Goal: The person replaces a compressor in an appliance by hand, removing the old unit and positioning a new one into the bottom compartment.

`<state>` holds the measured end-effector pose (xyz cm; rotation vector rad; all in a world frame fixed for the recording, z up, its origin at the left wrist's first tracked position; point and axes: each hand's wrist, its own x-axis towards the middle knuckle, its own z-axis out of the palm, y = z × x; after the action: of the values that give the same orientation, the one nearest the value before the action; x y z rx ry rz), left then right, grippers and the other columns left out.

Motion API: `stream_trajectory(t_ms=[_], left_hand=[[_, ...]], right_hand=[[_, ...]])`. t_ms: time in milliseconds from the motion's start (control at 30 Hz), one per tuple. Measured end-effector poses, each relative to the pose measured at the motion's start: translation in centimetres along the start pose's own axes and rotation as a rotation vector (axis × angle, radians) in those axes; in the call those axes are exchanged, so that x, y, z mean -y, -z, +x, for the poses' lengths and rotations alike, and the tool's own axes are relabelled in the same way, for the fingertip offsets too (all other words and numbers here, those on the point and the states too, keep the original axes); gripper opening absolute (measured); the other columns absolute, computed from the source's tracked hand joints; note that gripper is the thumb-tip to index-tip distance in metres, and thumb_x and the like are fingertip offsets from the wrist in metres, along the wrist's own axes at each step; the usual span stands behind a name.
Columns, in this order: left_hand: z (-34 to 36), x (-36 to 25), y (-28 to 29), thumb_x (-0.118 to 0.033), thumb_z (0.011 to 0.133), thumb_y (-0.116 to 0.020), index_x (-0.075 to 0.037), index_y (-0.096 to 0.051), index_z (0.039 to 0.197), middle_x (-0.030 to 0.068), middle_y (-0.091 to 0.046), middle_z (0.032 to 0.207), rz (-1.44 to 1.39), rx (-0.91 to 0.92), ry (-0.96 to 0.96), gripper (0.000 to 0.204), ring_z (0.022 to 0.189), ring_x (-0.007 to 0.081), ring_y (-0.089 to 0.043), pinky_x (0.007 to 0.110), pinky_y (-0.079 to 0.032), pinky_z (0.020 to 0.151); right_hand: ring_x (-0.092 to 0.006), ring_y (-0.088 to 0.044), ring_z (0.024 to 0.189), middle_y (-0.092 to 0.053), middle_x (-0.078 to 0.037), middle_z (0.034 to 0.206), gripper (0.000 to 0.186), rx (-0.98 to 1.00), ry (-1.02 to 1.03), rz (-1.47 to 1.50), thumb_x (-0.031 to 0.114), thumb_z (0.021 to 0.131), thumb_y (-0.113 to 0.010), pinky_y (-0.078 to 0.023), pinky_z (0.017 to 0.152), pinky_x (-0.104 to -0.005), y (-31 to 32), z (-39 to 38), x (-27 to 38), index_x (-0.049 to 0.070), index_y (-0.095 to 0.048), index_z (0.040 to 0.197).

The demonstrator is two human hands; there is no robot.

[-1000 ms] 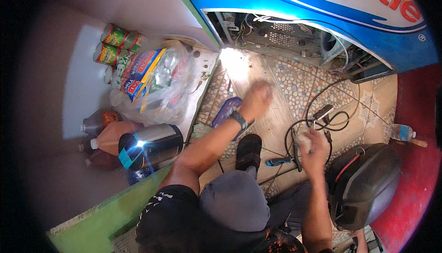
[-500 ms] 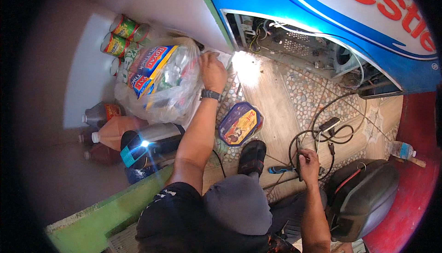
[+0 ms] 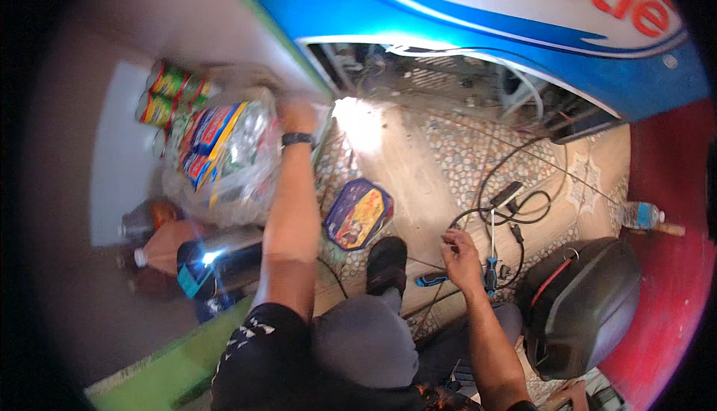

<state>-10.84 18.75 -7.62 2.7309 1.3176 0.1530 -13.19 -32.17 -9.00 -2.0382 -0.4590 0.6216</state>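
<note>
My left hand (image 3: 299, 118) reaches to the far edge of the low ledge, beside a clear plastic bag of packaged goods (image 3: 216, 153); its fingers are blurred and hidden. My right hand (image 3: 461, 258) is low over the floor near a looped black cable (image 3: 532, 209), fingers loosely bent and apart, with no held object visible. Beside it lie two blue-handled tools (image 3: 432, 279), one with a long shaft. A purple-rimmed plastic tub (image 3: 358, 213) sits between my arms. Above, a blue cabinet (image 3: 463, 7) has an open bottom compartment (image 3: 441, 75) with wires, hose and perforated metal.
Cans (image 3: 166, 82), drink bottles (image 3: 153, 250) and a dark appliance with a shining light (image 3: 231, 269) occupy the left ledge. A black case (image 3: 582, 314) and small bottle (image 3: 640, 215) stand right, by a red surface (image 3: 665, 284). My foot (image 3: 386, 261) rests on the tiled floor.
My left hand has moved from above the floor up and left beside the bag, uncovering the tub. My right hand has shifted left and let go of a dark tool.
</note>
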Motion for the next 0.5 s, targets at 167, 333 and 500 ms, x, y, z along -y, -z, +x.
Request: stream_trajectory(t_ms=[167, 333, 500], left_hand=[[2.5, 4.9, -4.0, -0.014, 0.082, -0.067, -0.006, -0.072, 0.116, 0.0238, -0.068, 0.122, 0.046, 0.062, -0.119, 0.035, 0.114, 0.0416, -0.065, 0.052, -0.054, 0.097], [0.7, 4.5, -2.8, -0.003, 0.079, -0.064, 0.004, -0.068, 0.112, 0.0295, -0.066, 0.118, 0.059, -0.112, -0.113, 0.033, 0.115, 0.0479, -0.061, 0.052, -0.048, 0.103], [-2.3, 0.7, -1.4, -0.001, 0.082, -0.058, 0.005, -0.067, 0.116, 0.0291, -0.065, 0.122, 0.127, -0.098, -0.108, 0.035, 0.119, 0.0468, -0.058, 0.052, -0.045, 0.107]], right_hand=[[-0.0312, -0.064, 0.116, -0.066, -0.017, 0.124, 0.028, -0.010, -0.010, -0.130, 0.019, 0.092, -0.068, -0.053, 0.098, -0.0386, 0.6, -0.6, -4.7, 0.002, -0.071, 0.114], [-0.0354, -0.060, 0.120, -0.064, -0.018, 0.123, 0.030, -0.015, -0.024, -0.037, 0.022, 0.094, -0.065, -0.049, 0.104, -0.0405, 2.4, 0.7, -4.3, 0.002, -0.070, 0.116], [-0.0351, -0.061, 0.117, -0.064, -0.017, 0.121, 0.027, -0.100, 0.063, 0.039, 0.019, 0.094, -0.063, -0.049, 0.103, -0.0405, 1.8, 1.5, -4.7, 0.002, -0.070, 0.113]])
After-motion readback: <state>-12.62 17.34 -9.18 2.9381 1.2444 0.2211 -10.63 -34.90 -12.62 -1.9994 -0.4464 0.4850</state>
